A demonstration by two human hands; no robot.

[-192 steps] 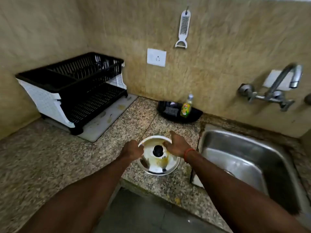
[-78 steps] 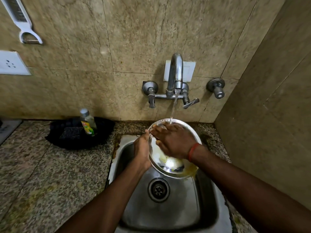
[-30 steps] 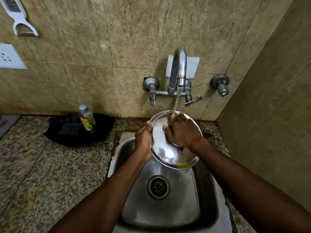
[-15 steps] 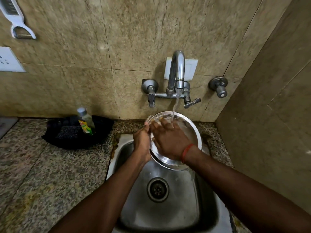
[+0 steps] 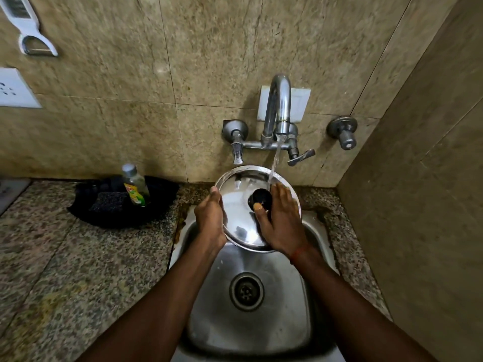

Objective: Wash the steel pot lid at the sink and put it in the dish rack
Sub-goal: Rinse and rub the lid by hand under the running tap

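While water runs from the tap (image 5: 278, 108) onto it, I hold the steel pot lid (image 5: 243, 212) tilted over the far end of the sink (image 5: 248, 333), its knob side facing me. My left hand (image 5: 210, 220) grips the lid's left rim, fingers curled behind the edge and thumb along the front. My right hand (image 5: 283, 223) lies flat and spread on the lid's right half, fingers pointing to the far wall, not closed around anything; its thumb touches the black knob (image 5: 261, 198) at the lid's centre. The stream lands just at the far side of that hand, beside the knob. The lid's steel face looks wet and shiny. Below, near me, the drain (image 5: 246, 291) sits in the middle of the basin. On the granite counter (image 5: 78, 270) to the left, a black tray (image 5: 156, 205) holds a dish soap bottle (image 5: 136, 186) and a dark scrub pad (image 5: 109, 202). A white peeler (image 5: 26, 24) hangs on the wall at far left, above a white socket (image 5: 15, 90).
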